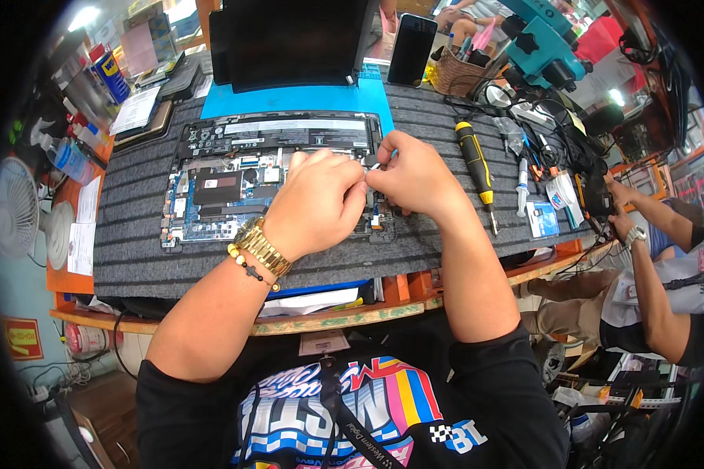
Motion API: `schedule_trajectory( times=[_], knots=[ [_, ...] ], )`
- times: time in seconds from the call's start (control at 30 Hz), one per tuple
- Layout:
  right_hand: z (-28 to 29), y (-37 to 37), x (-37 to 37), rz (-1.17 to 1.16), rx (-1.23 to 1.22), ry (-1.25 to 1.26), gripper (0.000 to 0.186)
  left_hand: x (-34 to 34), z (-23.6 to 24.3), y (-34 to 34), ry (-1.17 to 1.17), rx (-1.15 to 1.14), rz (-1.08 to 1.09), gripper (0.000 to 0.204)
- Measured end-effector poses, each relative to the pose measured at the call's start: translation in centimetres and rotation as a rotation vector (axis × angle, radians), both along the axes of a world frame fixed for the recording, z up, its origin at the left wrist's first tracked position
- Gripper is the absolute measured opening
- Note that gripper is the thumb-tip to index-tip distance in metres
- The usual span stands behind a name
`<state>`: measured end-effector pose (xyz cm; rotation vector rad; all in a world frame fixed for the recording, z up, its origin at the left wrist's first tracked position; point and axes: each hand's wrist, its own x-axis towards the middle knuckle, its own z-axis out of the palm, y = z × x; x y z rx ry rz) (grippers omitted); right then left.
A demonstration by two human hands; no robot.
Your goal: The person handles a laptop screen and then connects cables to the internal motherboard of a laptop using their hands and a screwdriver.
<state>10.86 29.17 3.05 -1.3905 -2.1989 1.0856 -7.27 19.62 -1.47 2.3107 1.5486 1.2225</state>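
Observation:
An opened laptop base [181, 233] lies on the grey striped mat, its blue circuit board and long black battery [281, 134] exposed. My left hand [321, 197] is closed over the right half of the board, fingers curled and thumb pressed in; what they grip, if anything, is hidden. Beside it, my right hand [414, 176] pinches thumb against forefinger at the base's right edge, below the battery's right end. A small whitish bit shows at that pinch, too little to name. The two hands meet or nearly meet there.
A yellow-black screwdriver [475, 160] and a syringe [522, 187] lie right of the laptop. Behind it are a dark screen [289, 43] on a blue mat [262, 102], and a phone [413, 48]. A teal microscope [544, 39] stands back right; another person's hands [619, 211] are farther right.

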Motion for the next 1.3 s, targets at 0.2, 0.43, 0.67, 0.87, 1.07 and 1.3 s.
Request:
schedule_trajectory(
  times=[0.2,0.43,0.67,0.87,1.07,1.3],
  knots=[
    [0.8,-0.3,-0.2,-0.022,-0.055,0.003,0.035,-0.4,1.0,-0.7,-0.092,-0.185,-0.101,0.017],
    [0.8,0.1,-0.1,-0.048,-0.093,0.014,0.034,-0.2,2.1,-1.5,-0.339,-0.5,-0.236,0.014],
    [1.3,0.0,0.2,-0.037,-0.114,0.054,0.026,-0.4,2.1,-1.7,-0.408,-0.546,-0.232,0.015],
    [1.6,0.4,0.8,0.016,-0.203,0.139,0.02,-1.1,2.1,-1.6,-0.461,-0.532,-0.172,0.017],
    [1.2,0.9,1.5,0.123,-0.258,0.235,0.014,-1.4,1.8,-1.2,-0.766,-0.475,-0.241,0.015],
    [-0.5,2.2,2.3,0.546,0.342,0.339,0.039,-3.3,1.4,-1.2,-0.908,-0.449,-0.257,0.016]
  ],
)
